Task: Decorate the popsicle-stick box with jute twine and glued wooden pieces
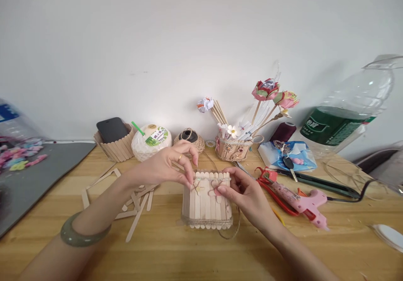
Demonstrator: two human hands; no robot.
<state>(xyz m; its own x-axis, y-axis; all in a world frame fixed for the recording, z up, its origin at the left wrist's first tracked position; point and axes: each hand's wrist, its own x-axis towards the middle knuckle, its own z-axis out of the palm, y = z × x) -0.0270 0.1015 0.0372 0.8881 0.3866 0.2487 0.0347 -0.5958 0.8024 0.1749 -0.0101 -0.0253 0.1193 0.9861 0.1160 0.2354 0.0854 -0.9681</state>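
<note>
A small container made of upright popsicle sticks [206, 207] stands on the table before me, with braided twine bands around its top and base. Two small twine bows [197, 185] decorate its front near the top. My left hand [168, 163] reaches in from the left, thumb and forefinger pinched at the left bow's loop. Gripping the upper right side is my right hand [247, 190], its thumb on the front by the right bow and its other fingers at the rim, partly hidden. A loose twine end [234, 230] curls at the lower right.
Loose popsicle sticks [138, 216] lie to the left. Behind stand a stick holder with a phone [112, 129], a wrapped coconut [151, 142], a twine ball [198, 140] and a flower basket [231, 148]. A pink glue gun [299, 197] and large bottle [340, 117] are right.
</note>
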